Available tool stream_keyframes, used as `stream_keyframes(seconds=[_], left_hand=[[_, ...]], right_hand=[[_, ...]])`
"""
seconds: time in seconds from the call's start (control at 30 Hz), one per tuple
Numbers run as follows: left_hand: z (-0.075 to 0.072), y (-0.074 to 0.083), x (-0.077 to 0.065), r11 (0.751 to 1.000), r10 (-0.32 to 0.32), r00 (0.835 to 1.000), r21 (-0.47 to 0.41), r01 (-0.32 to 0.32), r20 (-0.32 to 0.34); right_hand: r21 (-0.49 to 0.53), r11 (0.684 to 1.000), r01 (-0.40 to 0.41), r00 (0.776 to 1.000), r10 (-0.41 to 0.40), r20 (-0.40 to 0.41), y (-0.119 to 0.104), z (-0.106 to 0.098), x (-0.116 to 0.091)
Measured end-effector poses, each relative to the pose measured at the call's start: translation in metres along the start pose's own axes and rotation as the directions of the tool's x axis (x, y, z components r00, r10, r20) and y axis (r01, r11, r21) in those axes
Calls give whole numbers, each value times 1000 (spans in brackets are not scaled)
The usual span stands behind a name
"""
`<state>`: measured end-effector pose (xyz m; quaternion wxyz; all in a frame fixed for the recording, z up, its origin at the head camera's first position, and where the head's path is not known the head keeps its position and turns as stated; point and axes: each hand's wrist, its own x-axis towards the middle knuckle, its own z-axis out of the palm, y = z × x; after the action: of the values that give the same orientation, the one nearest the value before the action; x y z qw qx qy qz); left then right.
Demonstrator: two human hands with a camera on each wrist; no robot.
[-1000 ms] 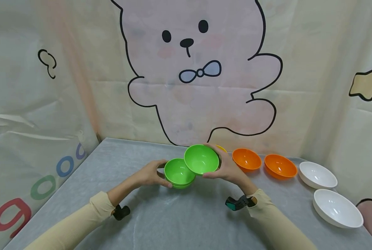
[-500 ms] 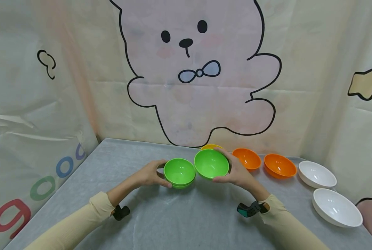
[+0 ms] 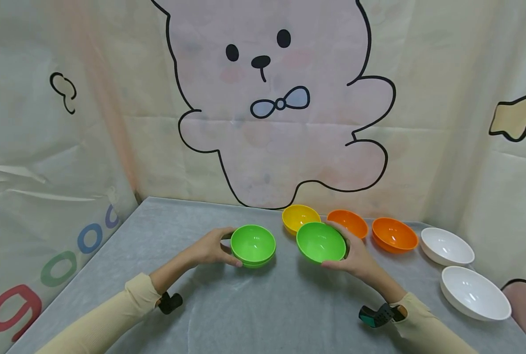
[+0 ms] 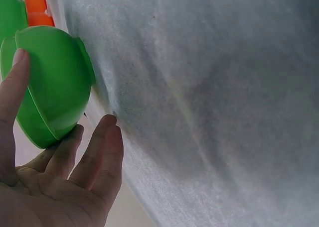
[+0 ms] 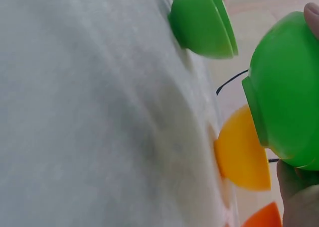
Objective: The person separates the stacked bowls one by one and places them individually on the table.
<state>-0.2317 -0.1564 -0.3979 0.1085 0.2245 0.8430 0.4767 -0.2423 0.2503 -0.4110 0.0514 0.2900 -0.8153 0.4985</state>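
Two nested green bowls stand on the grey cloth, their doubled rim visible in the left wrist view. My left hand holds this stack from its left side, thumb at the front and fingers around the back. To the right, my right hand grips another green bowl by its right side. That bowl hangs tilted above the cloth, apart from the stack, as the right wrist view shows its raised base.
Behind the held bowl sits a yellow bowl. Orange bowls and white bowls line the right side of the grey-covered table. A printed curtain hangs along the back edge.
My right hand has carried its green bowl rightward and lower, away from the stack, uncovering the yellow bowl. The left hand has stayed at the nested bowls.
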Motion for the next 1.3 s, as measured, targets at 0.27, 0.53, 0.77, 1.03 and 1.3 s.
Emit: stream_keyframes(seconds=[0.27,0.53,0.77,1.03,1.3], left_hand=[[0,0,-1,1000,-2,1000,-4,2,-4],[0,-1,0,1000,-15,1000,3,15,-6],[0,-1,0,1000,-16,1000,-3,16,-3],[-1,-1,-1,1000,-22,1000,-2,22,-8],[0,0,0,1000,-26,1000,-2,26,-5]], right_hand=[[-89,996,-24,999,20,-40,5,-13,-22],[-125,988,-94,993,84,-80,7,-28,-43],[-122,987,-108,990,94,-108,12,-41,-62],[-86,986,-141,983,128,-135,19,-56,-81],[-125,973,-193,972,173,-159,20,-71,-97]])
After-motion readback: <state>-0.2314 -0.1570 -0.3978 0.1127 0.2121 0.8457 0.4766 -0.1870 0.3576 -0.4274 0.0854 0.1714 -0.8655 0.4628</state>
